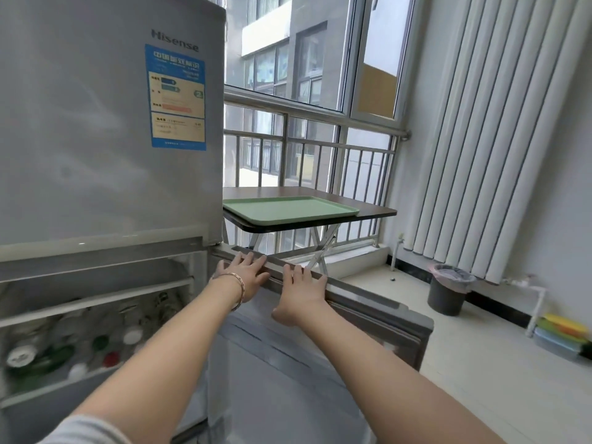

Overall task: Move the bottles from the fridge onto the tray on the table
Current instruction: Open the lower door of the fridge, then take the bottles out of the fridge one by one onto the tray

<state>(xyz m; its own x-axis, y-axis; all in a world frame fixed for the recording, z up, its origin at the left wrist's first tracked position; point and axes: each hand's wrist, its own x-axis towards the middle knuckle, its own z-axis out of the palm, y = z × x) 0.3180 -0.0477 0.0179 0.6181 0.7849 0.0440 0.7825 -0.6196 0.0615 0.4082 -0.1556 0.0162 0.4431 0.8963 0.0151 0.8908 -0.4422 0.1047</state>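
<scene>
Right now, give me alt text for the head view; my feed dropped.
Both hands, left and right, rest on the top edge of the open lower fridge door. Bottles stand blurred inside the fridge to the left. Behind, an empty green tray sits on a folding table.

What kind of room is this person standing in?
Probably an enclosed balcony or sunroom of a flat: a Hisense fridge stands beside big windows with a metal railing, across from another building. A white radiator and a folding table suggest home use.
</scene>
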